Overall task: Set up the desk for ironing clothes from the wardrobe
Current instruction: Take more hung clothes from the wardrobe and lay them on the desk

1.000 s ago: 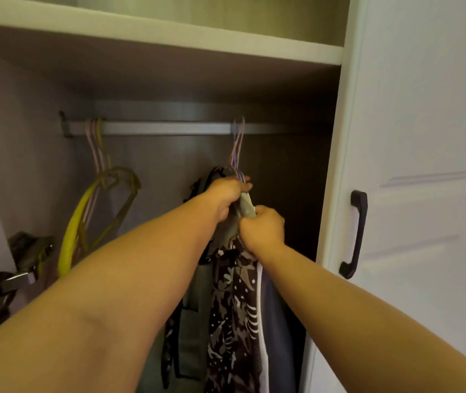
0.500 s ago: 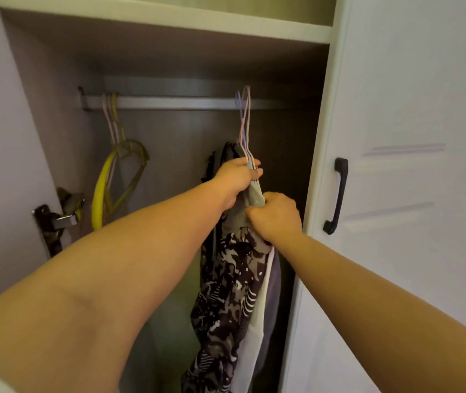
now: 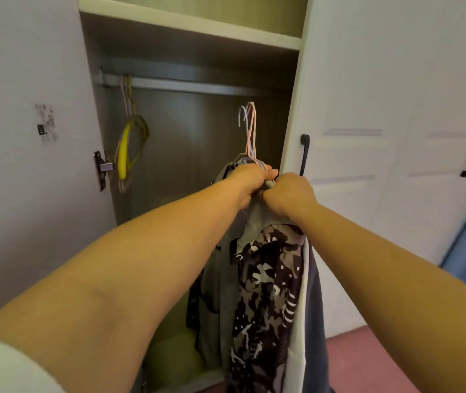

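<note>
A bunch of clothes (image 3: 268, 279) hangs from several thin pastel hangers (image 3: 250, 129): a grey piece, a black-and-white patterned one, a white one and a dark blue one. The hanger hooks are off the wardrobe rail (image 3: 197, 86) and sit below it, in front of the open wardrobe. My left hand (image 3: 250, 180) is shut around the hanger necks just under the hooks. My right hand (image 3: 288, 195) grips the same bunch right beside it, at the tops of the clothes. The two hands touch.
Empty hangers and a yellow-green strap (image 3: 129, 137) still hang at the rail's left end. The open left door (image 3: 27, 137) stands to the left, with a hinge (image 3: 101, 168). Closed white doors with dark handles (image 3: 304, 154) are on the right. A pale green bundle (image 3: 175, 361) lies on the wardrobe floor.
The hangers with the clothes have come off the rail and moved down and out of the wardrobe, held by both hands. My view has pulled back and turned right.
</note>
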